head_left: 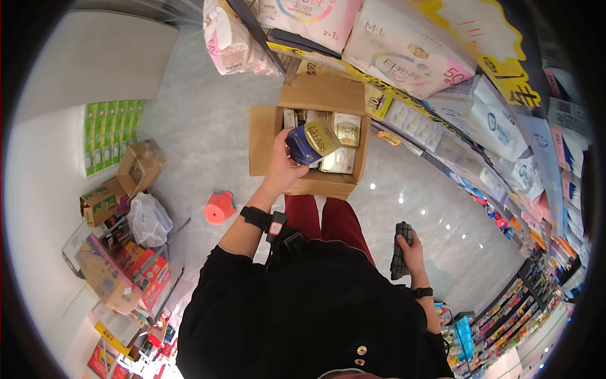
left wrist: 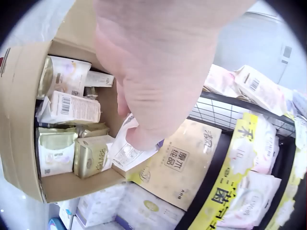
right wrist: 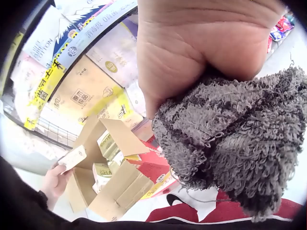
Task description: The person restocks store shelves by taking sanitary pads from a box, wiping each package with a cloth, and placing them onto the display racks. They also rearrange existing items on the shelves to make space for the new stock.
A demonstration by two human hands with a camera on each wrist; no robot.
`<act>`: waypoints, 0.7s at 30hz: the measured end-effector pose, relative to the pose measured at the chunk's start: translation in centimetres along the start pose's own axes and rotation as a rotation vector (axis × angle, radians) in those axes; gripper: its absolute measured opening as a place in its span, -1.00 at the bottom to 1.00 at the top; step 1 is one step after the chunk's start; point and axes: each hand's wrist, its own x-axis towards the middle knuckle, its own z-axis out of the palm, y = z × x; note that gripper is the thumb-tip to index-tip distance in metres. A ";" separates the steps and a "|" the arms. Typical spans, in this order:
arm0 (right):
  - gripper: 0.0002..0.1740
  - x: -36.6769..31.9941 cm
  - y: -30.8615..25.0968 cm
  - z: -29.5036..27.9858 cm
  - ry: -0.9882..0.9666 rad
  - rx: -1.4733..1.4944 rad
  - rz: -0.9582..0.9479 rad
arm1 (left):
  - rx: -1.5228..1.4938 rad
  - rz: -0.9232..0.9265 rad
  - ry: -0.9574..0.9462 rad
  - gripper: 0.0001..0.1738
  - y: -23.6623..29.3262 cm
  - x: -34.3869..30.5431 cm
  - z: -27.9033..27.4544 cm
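Note:
In the head view my left hand (head_left: 284, 167) holds a blue and gold packet (head_left: 312, 142) over an open cardboard box (head_left: 262, 142). Fingers and thumb grip its left side. From the left wrist, a white printed face of that packet (left wrist: 125, 152) shows beneath my left hand (left wrist: 153, 81). Several white and gold packets (left wrist: 56, 151) lie inside the box (left wrist: 19, 115). Low at my right side, my right hand (head_left: 413, 256) grips a bunched grey looped cloth (head_left: 399, 252). That shaggy cloth (right wrist: 235, 143) fills much of the right wrist view.
A shelf rack (head_left: 328, 57) with large soft packs runs along the right. On the grey floor (head_left: 189, 126) stands a small red stool (head_left: 219, 208) to the left of my legs. Farther left are a white plastic bag (head_left: 149, 220) and stacked cartons (head_left: 104, 268).

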 end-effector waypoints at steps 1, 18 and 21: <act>-0.49 -0.1 -0.8 0.0 -0.004 -0.023 -0.047 | 0.009 0.019 -0.036 -0.01 1.1 -0.5 0.1; -0.32 -0.9 -6.5 -0.5 -0.085 0.010 -0.408 | -1.219 -0.080 -0.258 -0.26 15.5 -7.5 0.7; -0.32 -0.5 -6.8 -0.9 -0.070 0.021 -0.459 | -1.280 -0.039 -0.250 -0.29 16.6 -8.1 1.4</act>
